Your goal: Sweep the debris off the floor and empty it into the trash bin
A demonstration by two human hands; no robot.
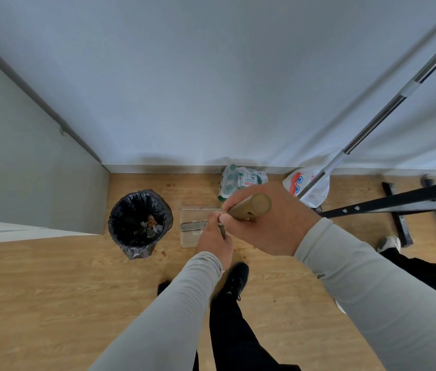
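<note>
My right hand point(270, 223) grips the top of a tan handle point(254, 206) that points toward the camera. Just below it, my left hand point(215, 236) grips a thinner handle whose shaft is mostly hidden by both hands. Under the hands a brownish dustpan or broom head point(194, 223) rests on the wooden floor. Small orange-brown crumbs point(239, 250) lie on the floor near the hands and beside the bin. The trash bin point(120, 210), lined with a black bag and holding some scraps, stands to the left of the dustpan.
A pack of water bottles point(241, 179) and a white plastic bag point(305, 183) sit against the wall. A metal pole point(388, 103) leans at the right above black metal frame legs point(399, 202). A grey cabinet side point(37, 183) stands left. Another person's shoe point(388, 243) shows at right.
</note>
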